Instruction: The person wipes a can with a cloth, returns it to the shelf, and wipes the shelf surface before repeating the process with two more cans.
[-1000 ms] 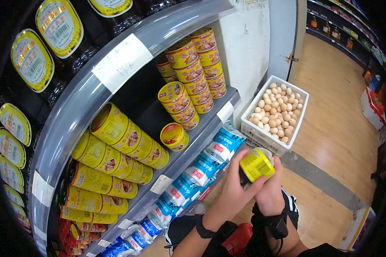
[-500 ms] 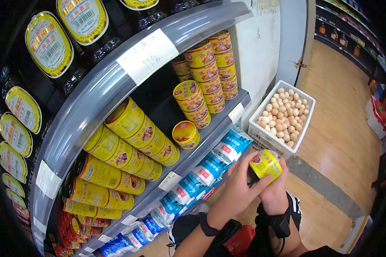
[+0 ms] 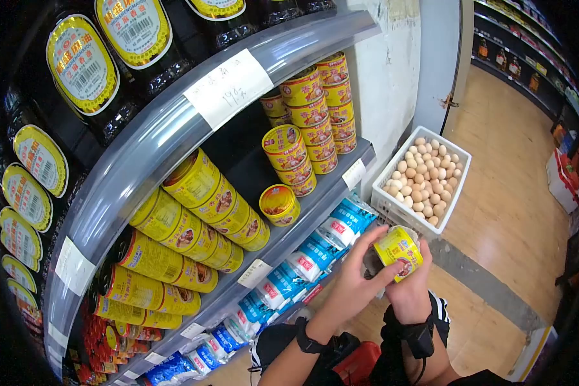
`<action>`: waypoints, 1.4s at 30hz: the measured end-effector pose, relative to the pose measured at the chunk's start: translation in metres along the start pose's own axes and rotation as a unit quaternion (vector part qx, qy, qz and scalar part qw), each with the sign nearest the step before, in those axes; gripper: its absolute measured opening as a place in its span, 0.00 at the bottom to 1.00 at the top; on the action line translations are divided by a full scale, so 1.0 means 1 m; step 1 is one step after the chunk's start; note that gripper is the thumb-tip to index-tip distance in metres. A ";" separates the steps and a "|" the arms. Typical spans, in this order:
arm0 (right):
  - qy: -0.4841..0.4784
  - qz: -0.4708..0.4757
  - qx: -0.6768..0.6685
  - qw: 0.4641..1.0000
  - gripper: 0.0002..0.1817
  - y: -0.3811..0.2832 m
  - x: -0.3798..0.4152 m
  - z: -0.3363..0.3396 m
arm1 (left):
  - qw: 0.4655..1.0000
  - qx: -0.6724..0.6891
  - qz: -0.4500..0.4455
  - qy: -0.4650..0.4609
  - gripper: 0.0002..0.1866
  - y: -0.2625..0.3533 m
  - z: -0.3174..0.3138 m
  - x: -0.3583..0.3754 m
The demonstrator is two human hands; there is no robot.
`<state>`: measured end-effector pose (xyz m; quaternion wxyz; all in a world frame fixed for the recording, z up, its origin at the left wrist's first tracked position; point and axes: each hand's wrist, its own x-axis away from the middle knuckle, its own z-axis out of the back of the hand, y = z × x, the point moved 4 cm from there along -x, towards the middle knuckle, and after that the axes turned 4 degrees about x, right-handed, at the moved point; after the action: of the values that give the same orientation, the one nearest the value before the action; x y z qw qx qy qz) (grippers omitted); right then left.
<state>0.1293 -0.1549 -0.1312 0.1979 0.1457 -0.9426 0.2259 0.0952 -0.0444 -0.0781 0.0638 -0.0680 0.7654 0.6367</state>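
Observation:
A yellow tin can (image 3: 397,253) with a printed label is held tilted in front of the shelf. My left hand (image 3: 361,269) closes on its left side, thumb across the lower front. From the right and below, my right hand (image 3: 410,291) wraps round the same can. Left of the hands, a single short can (image 3: 279,205) with a red and yellow lid stands on the grey shelf (image 3: 312,201). Behind it rise stacks of similar short cans (image 3: 285,154). Taller yellow cans (image 3: 215,207) are stacked farther left.
A white plastic crate (image 3: 374,193) of eggs (image 3: 424,177) stands beyond my hands by the wall. Blue and white bags (image 3: 309,254) fill the lower shelf. Dark bottles (image 3: 82,64) with yellow labels line the upper shelf behind a clear curved edge (image 3: 141,125).
The can has turned in my hands, so more of its label faces me. Both hands have stayed in almost the same place. The view has shifted slightly.

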 end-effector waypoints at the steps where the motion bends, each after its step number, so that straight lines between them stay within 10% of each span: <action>1: 0.003 -0.010 -0.014 1.000 0.26 -0.001 0.000 0.001 | 0.999 -0.030 0.037 -0.008 0.35 0.004 -0.003 0.001; 3: 0.006 -0.018 -0.028 0.999 0.26 -0.002 -0.001 0.005 | 0.996 -0.058 0.073 -0.016 0.36 0.003 -0.005 0.003; 8: -0.064 0.006 0.010 0.998 0.26 -0.007 -0.006 0.011 | 0.874 -0.423 -0.239 0.001 0.38 0.024 -0.017 0.008; 15: -0.002 0.016 -0.004 1.000 0.27 -0.008 -0.004 0.009 | 0.917 -0.351 -0.187 -0.017 0.42 0.007 -0.008 0.004; 17: -0.009 0.015 0.003 1.000 0.28 -0.009 -0.009 0.011 | 0.960 -0.277 -0.047 0.017 0.45 -0.013 -0.004 0.005; 26: 0.003 -0.013 -0.023 1.000 0.28 -0.009 -0.005 -0.001 | 0.864 -0.464 -0.195 0.028 0.46 0.019 -0.014 0.002; 29: -0.038 -0.013 -0.004 0.999 0.27 -0.009 0.000 -0.003 | 0.972 -0.226 -0.069 -0.018 0.45 0.005 -0.006 0.002; 42: -0.013 -0.024 0.004 1.000 0.20 -0.003 -0.006 -0.008 | 0.898 -0.388 -0.205 0.038 0.43 0.021 -0.003 0.003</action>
<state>0.1382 -0.1520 -0.1262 0.1906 0.1721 -0.9404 0.2229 0.0887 -0.0434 -0.0573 0.1324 -0.2672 0.4288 0.8528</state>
